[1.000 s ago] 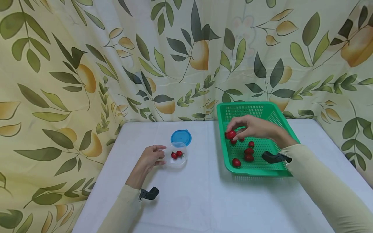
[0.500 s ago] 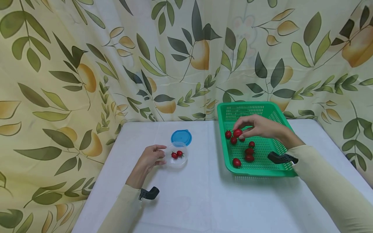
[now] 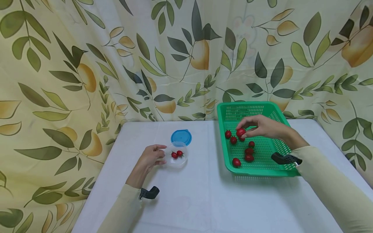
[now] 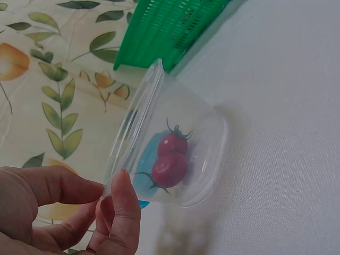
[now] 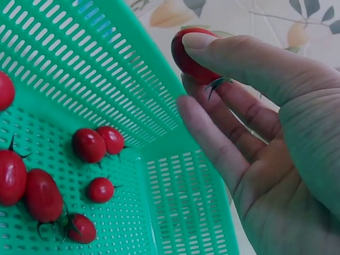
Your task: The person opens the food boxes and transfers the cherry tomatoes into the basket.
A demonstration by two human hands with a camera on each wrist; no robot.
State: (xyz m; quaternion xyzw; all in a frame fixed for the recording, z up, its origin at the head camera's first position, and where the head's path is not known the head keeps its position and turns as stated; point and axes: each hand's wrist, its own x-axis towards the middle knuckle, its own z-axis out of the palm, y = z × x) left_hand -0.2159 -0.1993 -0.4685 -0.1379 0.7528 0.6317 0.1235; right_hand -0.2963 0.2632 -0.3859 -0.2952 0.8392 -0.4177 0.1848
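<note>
Right-hand grip (image 3: 260, 127) pinching a cherry tomato (image 3: 240, 132) over the green basket (image 3: 225, 113); left-hand grip (image 3: 148, 159) grasping the clear cup (image 3: 176, 159).

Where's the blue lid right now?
In the head view the blue lid lies flat on the white table, left of the green basket, just behind the clear cup the left hand holds.

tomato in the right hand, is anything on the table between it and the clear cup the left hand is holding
Nothing visible does. The right hand pinches the tomato above the green basket. Between it and the clear cup, held by the left hand, there is only the basket's low left wall and bare white table. The blue lid lies behind the cup.
</note>
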